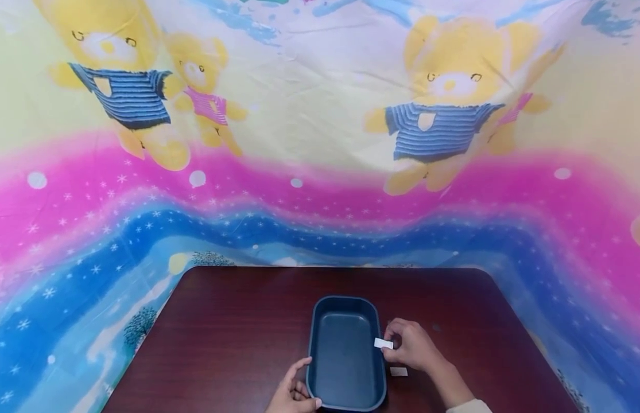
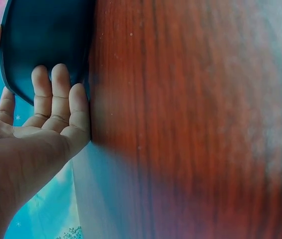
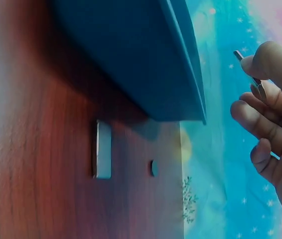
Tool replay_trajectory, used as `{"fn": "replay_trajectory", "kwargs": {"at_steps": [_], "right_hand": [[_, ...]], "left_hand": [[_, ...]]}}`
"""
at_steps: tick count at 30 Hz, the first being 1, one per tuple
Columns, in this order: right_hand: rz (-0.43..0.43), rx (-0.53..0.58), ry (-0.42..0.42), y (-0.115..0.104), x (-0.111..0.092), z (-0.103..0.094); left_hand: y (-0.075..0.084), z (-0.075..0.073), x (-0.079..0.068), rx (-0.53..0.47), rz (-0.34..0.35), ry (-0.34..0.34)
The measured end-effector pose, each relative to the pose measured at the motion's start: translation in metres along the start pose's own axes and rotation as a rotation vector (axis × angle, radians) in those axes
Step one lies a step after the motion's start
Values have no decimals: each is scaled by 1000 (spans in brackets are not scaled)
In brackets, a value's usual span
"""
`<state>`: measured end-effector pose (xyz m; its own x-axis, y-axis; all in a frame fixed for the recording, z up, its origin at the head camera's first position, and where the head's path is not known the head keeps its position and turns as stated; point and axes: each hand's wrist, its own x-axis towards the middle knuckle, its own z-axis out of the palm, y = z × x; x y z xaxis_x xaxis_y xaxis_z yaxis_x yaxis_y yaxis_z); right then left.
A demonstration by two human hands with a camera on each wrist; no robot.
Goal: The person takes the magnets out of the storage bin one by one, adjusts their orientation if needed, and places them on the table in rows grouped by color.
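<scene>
My right hand point(image 1: 410, 344) pinches a small flat white rectangular piece point(image 1: 383, 343) between thumb and fingers, level with the right rim of a dark blue tray point(image 1: 345, 361). Seen edge-on in the right wrist view, that held piece point(image 3: 238, 55) looks thin and shiny. A similar white piece point(image 1: 399, 371) lies on the table just right of the tray, below the right hand. My left hand point(image 1: 294, 390) touches the tray's near left corner, index fingertip and thumb at the rim. In the left wrist view its fingers point(image 2: 60, 94) extend against the tray's outer wall.
The dark red wooden table point(image 1: 237, 321) has rounded far corners. A small dark disc point(image 3: 153, 168) lies on it beyond the loose white piece. A printed cloth point(image 1: 299, 132) with bears hangs behind the table and down both sides.
</scene>
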<state>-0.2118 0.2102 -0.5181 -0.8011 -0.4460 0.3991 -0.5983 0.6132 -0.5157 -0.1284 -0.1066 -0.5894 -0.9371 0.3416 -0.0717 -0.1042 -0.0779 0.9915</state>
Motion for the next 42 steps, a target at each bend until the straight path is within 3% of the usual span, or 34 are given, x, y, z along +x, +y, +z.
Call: {"fn": "replay_trajectory", "kwargs": {"at_steps": [7, 16, 28, 34, 42], "right_hand": [[12, -35, 27, 7, -16, -9], [6, -85, 137, 24, -37, -17], [91, -128, 115, 48, -63, -20], [152, -123, 49, 57, -73, -24], [199, -206, -125, 68, -83, -32]], "left_hand": [[0, 0, 1, 8, 14, -11], [-1, 1, 0, -2, 13, -8], [0, 2, 0, 9, 8, -3], [-1, 2, 1, 26, 25, -3], [-1, 1, 2, 31, 55, -17]]}}
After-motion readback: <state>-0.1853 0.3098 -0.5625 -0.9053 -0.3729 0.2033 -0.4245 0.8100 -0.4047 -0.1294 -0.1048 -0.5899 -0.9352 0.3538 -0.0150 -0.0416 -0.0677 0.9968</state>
